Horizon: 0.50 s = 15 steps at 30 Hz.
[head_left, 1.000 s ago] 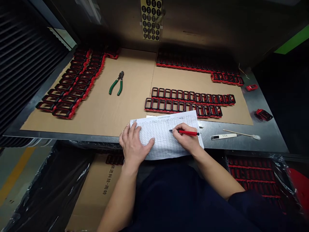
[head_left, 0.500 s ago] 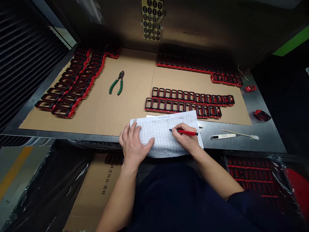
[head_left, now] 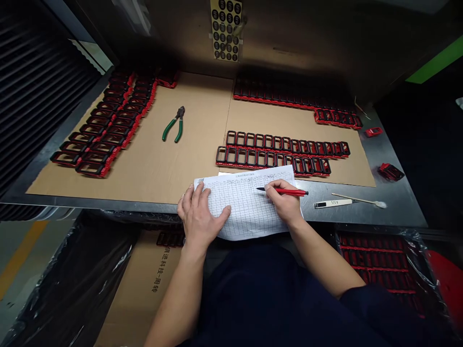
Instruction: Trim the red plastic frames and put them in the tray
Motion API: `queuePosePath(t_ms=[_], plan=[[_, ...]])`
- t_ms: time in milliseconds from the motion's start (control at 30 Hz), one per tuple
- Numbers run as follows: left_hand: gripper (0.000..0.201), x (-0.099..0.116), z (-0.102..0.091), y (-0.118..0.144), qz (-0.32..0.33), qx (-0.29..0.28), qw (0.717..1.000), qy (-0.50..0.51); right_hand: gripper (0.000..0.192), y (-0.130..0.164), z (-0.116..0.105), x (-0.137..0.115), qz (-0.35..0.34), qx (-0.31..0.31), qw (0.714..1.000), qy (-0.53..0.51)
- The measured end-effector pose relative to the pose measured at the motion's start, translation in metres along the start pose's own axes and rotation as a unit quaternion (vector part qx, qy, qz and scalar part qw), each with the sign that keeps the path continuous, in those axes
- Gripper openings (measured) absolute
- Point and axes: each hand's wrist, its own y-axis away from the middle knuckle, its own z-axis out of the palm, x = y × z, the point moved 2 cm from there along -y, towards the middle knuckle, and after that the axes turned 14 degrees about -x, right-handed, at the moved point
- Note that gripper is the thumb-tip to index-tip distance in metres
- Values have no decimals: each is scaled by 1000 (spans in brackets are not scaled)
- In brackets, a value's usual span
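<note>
While the bench (head_left: 394,212) carries cardboard sheets (head_left: 181,159) lined with rows of red-and-black frames (head_left: 275,152), a gridded log sheet (head_left: 249,205) lies at its near edge, overhanging slightly. Below the bench, a plastic-lined box (head_left: 379,265) at right holds more red frames, and a cardboard carton (head_left: 144,289) sits at left. The left hand (head_left: 198,219) lies flat and spread on the sheet's left part, its grip wide. The right hand (head_left: 285,202) rests on the sheet's right part, its grip closed around a red pen (head_left: 285,192), tip just over the grid. Green-handled pliers (head_left: 174,124) lie well apart on the cardboard.
</note>
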Motion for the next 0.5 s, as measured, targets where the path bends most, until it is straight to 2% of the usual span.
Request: queuePosePath(t_ms=[100,167,300,367,433,500], plan=[[58,-1,1,0,0,5,1000,2,24,-6,-7,1,-5,-34,994,-100],[58,-1,1,0,1,9,1000,4,23,-7,-14,-2,-42,-31,989,-140],[59,0,0,0,3,7,1000,8,13,6,-29,-14,-166,30,976,-135],[60,0,-1,0,2,3,1000,7,11,23,-31,-30,-221,29,969,-104],[60,0,-2,0,2,-3,1000,7,8,48,-28,-59,-284,-22,958,-37],[60,1,-2,-1,2,-7,1000,6,16,80,-19,-100,-361,-138,919,79]])
